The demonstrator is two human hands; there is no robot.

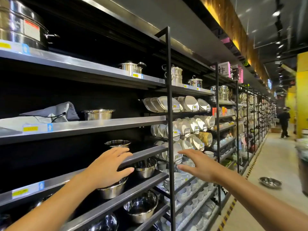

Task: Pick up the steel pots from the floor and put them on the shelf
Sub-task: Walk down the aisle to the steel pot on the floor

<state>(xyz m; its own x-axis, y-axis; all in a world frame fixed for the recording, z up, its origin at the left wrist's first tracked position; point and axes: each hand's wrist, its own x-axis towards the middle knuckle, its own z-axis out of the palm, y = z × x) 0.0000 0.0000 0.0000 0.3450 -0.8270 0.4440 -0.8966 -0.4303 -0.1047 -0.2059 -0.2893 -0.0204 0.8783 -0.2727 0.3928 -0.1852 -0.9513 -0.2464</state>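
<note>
Both my hands are stretched out in front of the shelf [146, 151] and hold nothing. My left hand [108, 167] hovers open over the shelf's front edge, above a steel pot [113, 190] on the level below. A small steel pot [117, 144] stands on the shelf just beyond its fingertips. My right hand [195, 165] is open beside the black upright post [170, 114]. More steel pots sit on the lower levels: one [145, 167] to the right of my left hand, another [140, 206] lower down. A steel pot [269, 182] lies on the floor at the right.
Upper shelves carry a wide steel pot [98, 114], a grey cloth [55, 112], lidded pots [131, 67] and a large steamer [18, 25]. White plates [183, 104] and bowls fill the bay to the right. A person [284, 122] stands far down the aisle. A blurred bin [302, 164] stands at the right edge.
</note>
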